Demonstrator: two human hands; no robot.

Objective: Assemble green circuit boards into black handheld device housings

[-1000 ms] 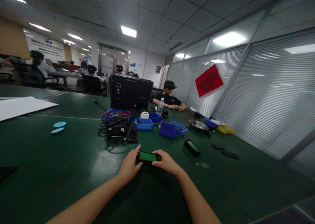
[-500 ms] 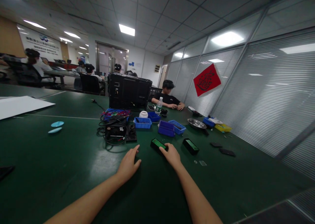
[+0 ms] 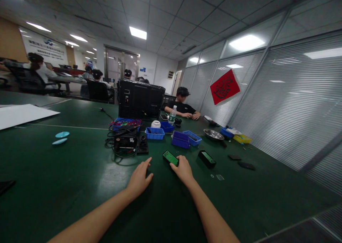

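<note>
My right hand (image 3: 184, 169) grips the near end of a small black case with a green circuit board (image 3: 170, 157) in it, thumb on one side and fingers on the other. The case is tilted so that the board faces me. To its left, my left hand (image 3: 140, 174) rests over the table with fingers apart and nothing in them. A second black case with a green board (image 3: 207, 159) lies to the right of my right hand. Close by are a small white ring (image 3: 212, 176) and a clear flat piece (image 3: 220, 177).
Beyond my hands stand blue bins (image 3: 155, 133), a black device with cables (image 3: 125, 142), a water bottle (image 3: 172, 114) and a large black monitor (image 3: 140, 98). A metal bowl (image 3: 213, 134) and flat black pieces (image 3: 246, 165) lie right. A person (image 3: 184, 106) sits across the table.
My right hand has tipped the black case toward me and shifted it slightly left, so more of the green board shows. My left hand has stayed in place.
</note>
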